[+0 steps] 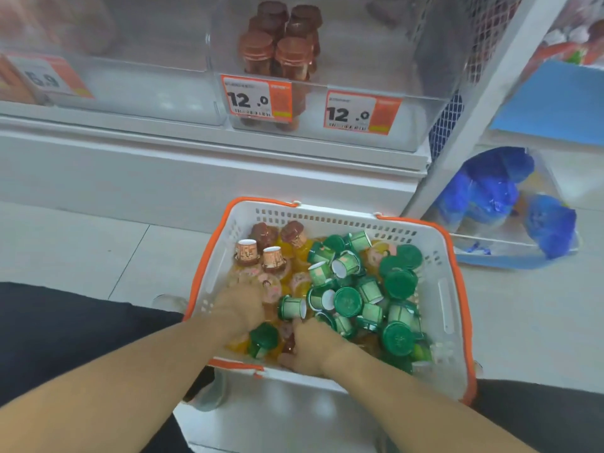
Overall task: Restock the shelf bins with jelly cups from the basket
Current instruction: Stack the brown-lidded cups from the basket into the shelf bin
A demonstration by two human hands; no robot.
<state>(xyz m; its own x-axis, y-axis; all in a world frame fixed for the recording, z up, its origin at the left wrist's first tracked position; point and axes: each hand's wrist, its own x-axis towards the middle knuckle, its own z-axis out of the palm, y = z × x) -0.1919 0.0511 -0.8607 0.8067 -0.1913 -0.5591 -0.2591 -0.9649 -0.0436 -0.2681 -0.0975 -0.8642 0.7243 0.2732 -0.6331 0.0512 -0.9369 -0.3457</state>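
Basket [439,291] sits on the floor just in front of the shelf base, white with orange rim. It's full of jelly cups [346,300]: green-lidded ones fill the right half, brown-lidded cups [274,256] sit at the far left corner, yellow/pink ones underneath.

Both hands are down in the basket's near left part. Left hand [242,307] is on the pile, fingers buried among the yellow/pink cups; grip state: can't tell, blurred. Right hand [312,349] is at the near edge, fingers curled down into the cups; can't tell what it has hold of, if anything.

Middle shelf bin [421,70] holds a cluster of brown cups [281,44] at its left side. Price tags [256,98] reading 12.0 hang on the bin front.
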